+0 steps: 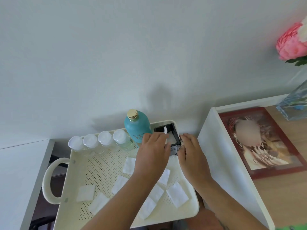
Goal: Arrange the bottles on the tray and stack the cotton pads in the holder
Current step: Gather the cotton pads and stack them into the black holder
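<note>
Black holder (172, 130), mouth up, white pads inside; left hand (152, 151) pinches pad (165, 131) on edge above it; right hand (191, 151) fingers grip holder's side.

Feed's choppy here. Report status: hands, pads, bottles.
Both hands at holder: left hand pushing a pad in, right hand steadying. Bottles lined at tray back. Loose pads remain. Nothing blocking.

Tray (186, 211): four small bottles (99, 143) in a row along the back edge, upright, side by side. Large bottle (137, 126) just right of the row. Holder (172, 128) in back right corner, right of large bottle; pads inside. Loose cotton pads (177, 194) scattered over front half of tray floor. Handle (49, 181) on tray's left side. Right of tray: table (282, 196) carrying a picture (265, 141), vase (294, 103) behind it.
</note>
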Demonstrator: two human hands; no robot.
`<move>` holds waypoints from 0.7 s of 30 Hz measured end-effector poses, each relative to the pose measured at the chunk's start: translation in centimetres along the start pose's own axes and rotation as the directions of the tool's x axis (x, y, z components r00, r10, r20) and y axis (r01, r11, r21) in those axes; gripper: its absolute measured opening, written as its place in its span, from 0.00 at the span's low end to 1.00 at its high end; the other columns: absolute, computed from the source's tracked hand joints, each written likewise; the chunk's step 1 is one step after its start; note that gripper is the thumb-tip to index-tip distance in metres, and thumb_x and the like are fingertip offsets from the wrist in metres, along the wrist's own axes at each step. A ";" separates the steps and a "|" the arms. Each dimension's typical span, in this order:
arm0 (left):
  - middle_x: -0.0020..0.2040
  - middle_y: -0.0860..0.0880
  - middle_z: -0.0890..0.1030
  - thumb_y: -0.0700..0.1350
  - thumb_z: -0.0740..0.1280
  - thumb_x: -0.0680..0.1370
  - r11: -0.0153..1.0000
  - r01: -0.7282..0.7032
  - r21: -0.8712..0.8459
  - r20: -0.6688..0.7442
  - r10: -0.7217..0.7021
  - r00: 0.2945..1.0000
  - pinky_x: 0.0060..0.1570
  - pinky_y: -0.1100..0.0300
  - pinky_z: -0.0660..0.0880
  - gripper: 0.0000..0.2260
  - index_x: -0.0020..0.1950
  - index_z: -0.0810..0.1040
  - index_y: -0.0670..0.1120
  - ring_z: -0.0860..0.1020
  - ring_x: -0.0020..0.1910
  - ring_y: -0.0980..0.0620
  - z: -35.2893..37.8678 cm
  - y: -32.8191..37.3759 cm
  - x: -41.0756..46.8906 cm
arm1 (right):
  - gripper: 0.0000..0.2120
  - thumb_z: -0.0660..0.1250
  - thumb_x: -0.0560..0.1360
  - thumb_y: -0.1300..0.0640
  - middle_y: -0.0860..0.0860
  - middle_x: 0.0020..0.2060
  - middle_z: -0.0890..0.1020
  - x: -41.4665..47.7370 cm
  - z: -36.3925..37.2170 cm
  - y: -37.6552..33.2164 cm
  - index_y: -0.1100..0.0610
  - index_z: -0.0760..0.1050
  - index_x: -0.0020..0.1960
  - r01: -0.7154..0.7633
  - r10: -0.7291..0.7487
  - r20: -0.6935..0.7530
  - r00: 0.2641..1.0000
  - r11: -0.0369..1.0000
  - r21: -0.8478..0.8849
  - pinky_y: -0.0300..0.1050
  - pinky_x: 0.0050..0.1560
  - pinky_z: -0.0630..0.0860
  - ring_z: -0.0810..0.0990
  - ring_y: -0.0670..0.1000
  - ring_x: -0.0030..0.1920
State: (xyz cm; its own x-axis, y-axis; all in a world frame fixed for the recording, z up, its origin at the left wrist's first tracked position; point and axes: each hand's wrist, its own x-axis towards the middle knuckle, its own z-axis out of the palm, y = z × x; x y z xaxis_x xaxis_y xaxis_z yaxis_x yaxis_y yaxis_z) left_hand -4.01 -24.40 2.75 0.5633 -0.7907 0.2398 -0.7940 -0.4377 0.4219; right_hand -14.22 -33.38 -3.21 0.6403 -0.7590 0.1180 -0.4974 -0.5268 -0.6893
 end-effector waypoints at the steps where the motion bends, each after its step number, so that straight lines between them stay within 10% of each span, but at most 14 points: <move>1: 0.53 0.49 0.81 0.45 0.65 0.78 0.995 -0.046 0.091 0.042 0.042 0.998 0.50 0.52 0.75 0.08 0.55 0.80 0.46 0.73 0.50 0.45 0.1 0.0 0.2 | 0.19 0.55 0.78 0.59 0.48 0.67 0.70 0.0 0.0 0.0 0.58 0.69 0.68 0.002 -0.002 -0.004 1.000 1.000 0.005 0.32 0.58 0.66 0.71 0.44 0.63; 8: 0.42 0.52 0.79 0.52 0.55 0.81 0.965 0.003 0.262 0.205 -0.058 0.977 0.51 0.53 0.71 0.15 0.45 0.79 0.48 0.69 0.48 0.48 0.3 0.6 1.6 | 0.18 0.57 0.77 0.60 0.49 0.66 0.71 -0.1 0.1 0.1 0.58 0.70 0.67 0.021 -0.020 -0.024 1.000 0.999 0.047 0.32 0.57 0.67 0.72 0.45 0.62; 11: 0.44 0.48 0.81 0.44 0.60 0.80 0.994 0.113 0.006 0.100 -0.113 0.988 0.48 0.55 0.74 0.10 0.48 0.80 0.44 0.74 0.47 0.48 0.3 0.9 1.5 | 0.18 0.58 0.77 0.61 0.49 0.65 0.72 0.0 0.0 0.1 0.58 0.71 0.66 0.025 -0.024 -0.033 0.999 0.999 0.037 0.31 0.56 0.66 0.72 0.45 0.62; 15: 0.41 0.55 0.80 0.44 0.60 0.80 0.792 0.461 -0.401 0.190 -0.420 0.887 0.36 0.71 0.70 0.11 0.59 0.78 0.49 0.77 0.37 0.61 0.2 0.9 1.4 | 0.18 0.58 0.77 0.62 0.49 0.65 0.72 0.0 0.1 0.1 0.58 0.71 0.66 0.014 -0.013 -0.042 0.999 0.999 0.029 0.27 0.57 0.62 0.70 0.42 0.61; 21: 0.51 0.54 0.79 0.53 0.58 0.80 0.981 0.158 0.113 0.149 -0.174 0.973 0.47 0.55 0.74 0.13 0.56 0.79 0.51 0.69 0.49 0.50 0.9 0.7 1.1 | 0.18 0.59 0.77 0.60 0.48 0.65 0.72 -0.1 0.2 0.2 0.57 0.71 0.66 0.019 -0.018 -0.047 0.999 0.999 0.027 0.29 0.54 0.66 0.73 0.43 0.60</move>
State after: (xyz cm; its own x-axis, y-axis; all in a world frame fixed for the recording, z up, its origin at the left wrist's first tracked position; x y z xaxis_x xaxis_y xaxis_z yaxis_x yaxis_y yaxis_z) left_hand -4.14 -26.00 2.55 0.6521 -0.7576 0.0296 -0.7159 -0.6024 0.3531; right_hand -14.28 -33.39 -3.47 0.6207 -0.7668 0.1635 -0.4692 -0.5304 -0.7061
